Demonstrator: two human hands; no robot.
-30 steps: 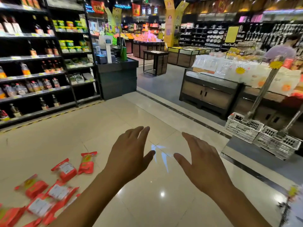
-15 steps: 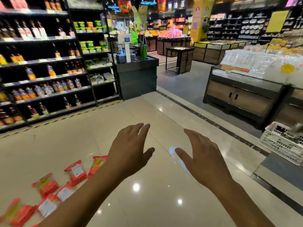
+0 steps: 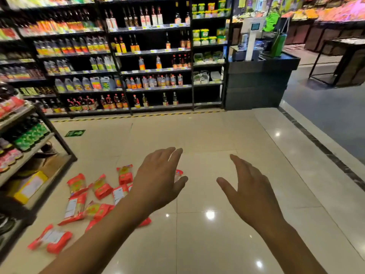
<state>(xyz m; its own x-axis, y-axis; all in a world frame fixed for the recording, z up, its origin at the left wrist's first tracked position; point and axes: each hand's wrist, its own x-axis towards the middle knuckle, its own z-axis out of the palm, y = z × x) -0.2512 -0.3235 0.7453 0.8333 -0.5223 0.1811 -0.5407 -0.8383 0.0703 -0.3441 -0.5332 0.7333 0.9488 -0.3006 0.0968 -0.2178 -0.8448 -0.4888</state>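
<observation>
The left hand [image 3: 158, 180] and right hand [image 3: 250, 190] are hovering, fingers [image 3: 173, 155] straight and empty; red packets [image 3: 100, 189] are lying near left, labels unreadable

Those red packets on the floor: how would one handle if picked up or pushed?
Probably floppy: the packets look like flat, soft film pouches. Likely light, being so thin. A push may slide one easily, as the floor is glossy tile.

Glossy tiled floor [image 3: 197, 135] edged by yellow-black striped tape [image 3: 138, 116], with a green floor sticker [image 3: 75, 133]. Behind it, tall black shelving [image 3: 156, 88] stocked with bottles [image 3: 141, 64] and green-lidded tubs [image 3: 204, 33]. To the right, a dark desk [image 3: 256, 84] carrying what may be a weighing scale [image 3: 250, 42]. At left, a low rack [image 3: 29, 153] holding a yellow box [image 3: 29, 186].
</observation>
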